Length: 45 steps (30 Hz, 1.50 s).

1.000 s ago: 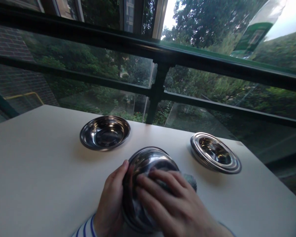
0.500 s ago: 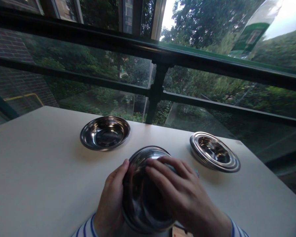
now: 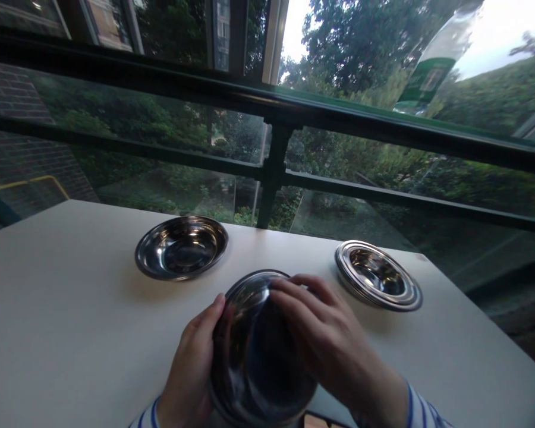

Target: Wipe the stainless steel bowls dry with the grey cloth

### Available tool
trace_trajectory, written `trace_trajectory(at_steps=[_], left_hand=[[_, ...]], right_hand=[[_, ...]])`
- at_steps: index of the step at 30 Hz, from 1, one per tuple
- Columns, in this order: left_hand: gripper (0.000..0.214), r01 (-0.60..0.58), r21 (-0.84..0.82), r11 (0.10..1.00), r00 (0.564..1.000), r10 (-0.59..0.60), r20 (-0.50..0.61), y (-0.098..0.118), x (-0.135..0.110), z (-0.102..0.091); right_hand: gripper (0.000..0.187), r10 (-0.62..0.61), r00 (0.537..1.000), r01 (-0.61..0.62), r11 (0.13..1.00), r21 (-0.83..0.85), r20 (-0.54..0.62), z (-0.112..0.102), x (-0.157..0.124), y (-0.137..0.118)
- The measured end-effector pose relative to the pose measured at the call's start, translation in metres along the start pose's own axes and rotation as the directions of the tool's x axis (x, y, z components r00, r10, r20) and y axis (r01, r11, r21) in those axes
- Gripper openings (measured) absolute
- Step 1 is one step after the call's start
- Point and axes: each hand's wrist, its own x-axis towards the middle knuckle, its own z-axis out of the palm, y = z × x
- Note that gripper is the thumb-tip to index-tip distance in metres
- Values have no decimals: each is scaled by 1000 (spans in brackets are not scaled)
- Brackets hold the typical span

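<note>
A shiny steel bowl [image 3: 249,351] is tilted up over the near table edge, its outer side apparently towards me. My left hand [image 3: 194,356] grips its left rim, thumb along the edge. Across the upper right of the bowl lies my right hand [image 3: 327,333], fingers bent and together against the metal. Its palm side is hidden, so I cannot make out whether something is under the fingers. Farther back on the left stands another steel bowl [image 3: 185,252], open side up. To the right is a stack of nested steel bowls [image 3: 378,276].
The white table [image 3: 71,309] ends at a dark green railing [image 3: 271,172] with glass behind it. A plastic bottle with a green label [image 3: 428,77] stands by the top rail at right. A dark-edged object [image 3: 318,421] shows partly at the bottom edge, below the bowl.
My right hand has shifted slightly over the bowl's surface. The held bowl stays in my left hand. The whole view has turned a little, so the scene sits slightly farther left.
</note>
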Motion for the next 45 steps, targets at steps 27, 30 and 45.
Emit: trace_trajectory(at_steps=[27, 30, 45], left_hand=[[18, -8, 51, 999, 999, 10, -37, 10, 4, 0], [21, 7, 61, 998, 1000, -6, -20, 7, 5, 0], [27, 22, 22, 1000, 1000, -22, 12, 13, 9, -7]], right_hand=[[33, 38, 999, -37, 998, 53, -16, 3, -1, 7], [35, 67, 998, -66, 994, 84, -11, 5, -1, 9], [30, 395, 902, -344, 901, 264, -175, -35, -9, 41]])
